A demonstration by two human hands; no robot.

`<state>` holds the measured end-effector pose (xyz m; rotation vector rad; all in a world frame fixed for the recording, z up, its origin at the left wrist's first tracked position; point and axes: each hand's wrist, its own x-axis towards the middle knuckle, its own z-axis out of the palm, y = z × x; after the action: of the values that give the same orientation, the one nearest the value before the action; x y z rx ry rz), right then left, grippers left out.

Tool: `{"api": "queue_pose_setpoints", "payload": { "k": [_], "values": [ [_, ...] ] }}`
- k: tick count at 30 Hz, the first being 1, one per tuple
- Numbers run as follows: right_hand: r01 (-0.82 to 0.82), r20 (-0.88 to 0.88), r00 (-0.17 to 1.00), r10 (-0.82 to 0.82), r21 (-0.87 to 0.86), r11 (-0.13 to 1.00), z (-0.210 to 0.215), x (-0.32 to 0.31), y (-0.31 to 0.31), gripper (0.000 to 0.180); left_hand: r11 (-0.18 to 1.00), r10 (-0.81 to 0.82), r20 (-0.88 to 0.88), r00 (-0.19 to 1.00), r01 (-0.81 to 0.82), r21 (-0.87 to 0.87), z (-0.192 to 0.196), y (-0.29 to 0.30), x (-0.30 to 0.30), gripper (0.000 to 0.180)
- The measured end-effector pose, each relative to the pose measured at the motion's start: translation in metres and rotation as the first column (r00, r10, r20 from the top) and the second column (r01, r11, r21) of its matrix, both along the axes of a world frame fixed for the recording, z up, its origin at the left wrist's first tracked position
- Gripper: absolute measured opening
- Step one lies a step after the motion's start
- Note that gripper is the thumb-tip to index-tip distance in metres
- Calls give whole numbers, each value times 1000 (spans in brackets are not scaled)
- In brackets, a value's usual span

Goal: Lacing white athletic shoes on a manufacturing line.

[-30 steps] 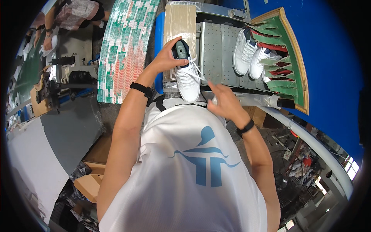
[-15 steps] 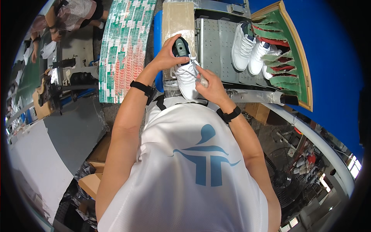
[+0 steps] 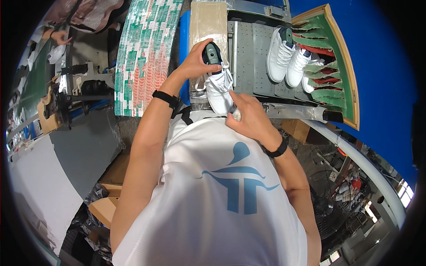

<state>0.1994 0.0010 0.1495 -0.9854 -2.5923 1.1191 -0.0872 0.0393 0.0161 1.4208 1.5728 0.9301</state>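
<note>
Holding white sneaker (image 3: 218, 98), brown board (image 3: 207, 21) beneath, conveyor (image 3: 244, 66) right, co-worker (image 3: 91, 18) left

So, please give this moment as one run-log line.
left hand: gripping white lace-up sneaker around heel; right hand: near sneaker's side, small pale object in grasp; rightward: other white sneakers on grey perforated plates

White shirt (image 3: 195, 177), loose folds. Blue print (image 3: 240, 195) on it: teardrop on top, curved swooshes under, two upright blocks below. Black band (image 3: 164, 98) on left wrist, bulkier at one end; second black band (image 3: 280, 148) on right wrist. Black strap (image 3: 187, 116) at waist.
</note>
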Motion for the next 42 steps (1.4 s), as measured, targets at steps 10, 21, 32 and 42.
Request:
{"api": "queue_pose_setpoints", "payload": {
  "k": [10,21,32,42],
  "values": [
    [-53,-21,998,55,84,995,-48,-48,6,71,1000,-5,-7,1000,5,13,-6,2,4,120],
    [-99,-22,995,98,-53,994,-21,-4,5,71,1000,11,59,998,-10,-29,-2,-2,3,116],
    [-83,21,996,88,-179,980,-27,-8,6,68,999,40,232,972,-31,-41,-9,-8,-13,113],
    [420,-114,855,-505,-418,805,-72,30,-2,59,840,505,861,-62,-193,-507,-70,-135,-1,74]
  ]
}}
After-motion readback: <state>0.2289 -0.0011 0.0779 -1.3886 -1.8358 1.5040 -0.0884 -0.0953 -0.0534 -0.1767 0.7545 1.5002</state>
